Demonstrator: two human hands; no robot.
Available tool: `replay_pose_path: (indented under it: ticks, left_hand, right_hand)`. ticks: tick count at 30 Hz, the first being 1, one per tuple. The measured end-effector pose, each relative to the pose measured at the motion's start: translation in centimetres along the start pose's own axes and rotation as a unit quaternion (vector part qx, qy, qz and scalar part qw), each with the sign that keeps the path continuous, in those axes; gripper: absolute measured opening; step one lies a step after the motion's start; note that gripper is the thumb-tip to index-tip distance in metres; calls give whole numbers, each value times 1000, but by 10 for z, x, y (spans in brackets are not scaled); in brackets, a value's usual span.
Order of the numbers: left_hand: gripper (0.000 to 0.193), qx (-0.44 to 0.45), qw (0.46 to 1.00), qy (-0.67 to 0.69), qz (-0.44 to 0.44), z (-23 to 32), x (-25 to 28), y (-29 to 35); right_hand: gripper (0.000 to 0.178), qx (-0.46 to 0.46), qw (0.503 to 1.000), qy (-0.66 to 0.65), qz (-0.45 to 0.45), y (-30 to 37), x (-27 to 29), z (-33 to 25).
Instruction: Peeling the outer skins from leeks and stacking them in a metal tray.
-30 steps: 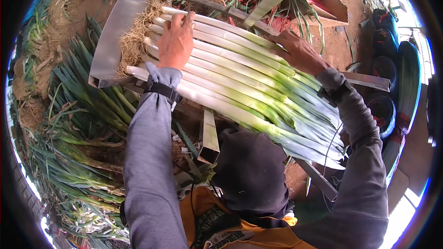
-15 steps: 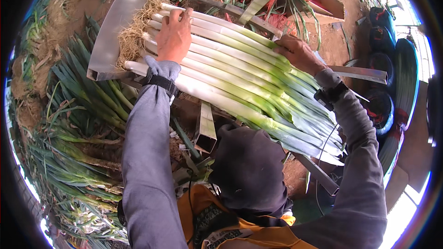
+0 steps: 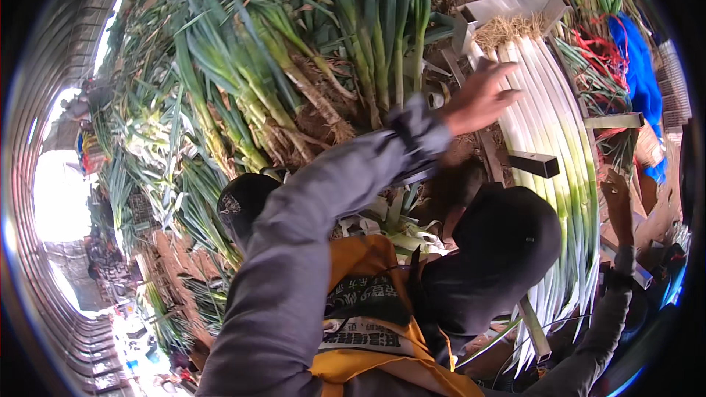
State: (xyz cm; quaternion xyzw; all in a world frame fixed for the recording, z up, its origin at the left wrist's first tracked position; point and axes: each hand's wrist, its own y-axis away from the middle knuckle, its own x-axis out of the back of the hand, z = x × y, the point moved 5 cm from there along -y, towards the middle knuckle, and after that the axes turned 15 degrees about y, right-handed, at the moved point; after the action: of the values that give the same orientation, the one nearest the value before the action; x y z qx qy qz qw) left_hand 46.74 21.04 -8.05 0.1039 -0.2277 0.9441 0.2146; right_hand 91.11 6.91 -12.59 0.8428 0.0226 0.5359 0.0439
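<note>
A row of long green onions lies side by side in a metal rack, with white shafts and pale roots against the end plate and green leaves hanging toward me. My left hand hovers over the edge of the white shafts, fingers apart, with nothing in it. On the other side of the row, beside the green part, my right hand is raised with its fingers stretched out, and nothing shows in it. A square metal tube of the rack juts out over the shafts.
Heaps of untrimmed green onions with soil and dry leaves cover the ground at my left. Beyond the rack lie red ties and a blue sheet. Another square tube sticks out near the leaf tips.
My left hand has lifted off the white shafts and my right hand has come off the leaves. The view has swung left, so the rack now appears at the right.
</note>
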Motion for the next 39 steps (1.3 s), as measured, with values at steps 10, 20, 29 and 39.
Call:
replay_pose_path:
  ticks: [10, 20, 29, 39]
  left_hand:
    - [36, 245, 834, 244, 429, 84, 325, 214]
    - [15, 82, 698, 423, 571, 68, 452, 323]
    - [20, 37, 751, 454, 477, 119, 447, 352]
    - [26, 63, 744, 385, 543, 144, 433, 399]
  right_hand:
    - [38, 134, 991, 6, -11, 41, 157, -348]
    - [40, 354, 907, -4, -227, 62, 46, -599]
    - [35, 418, 862, 60, -279, 5, -231, -691]
    - [42, 267, 960, 43, -72, 16, -408, -724]
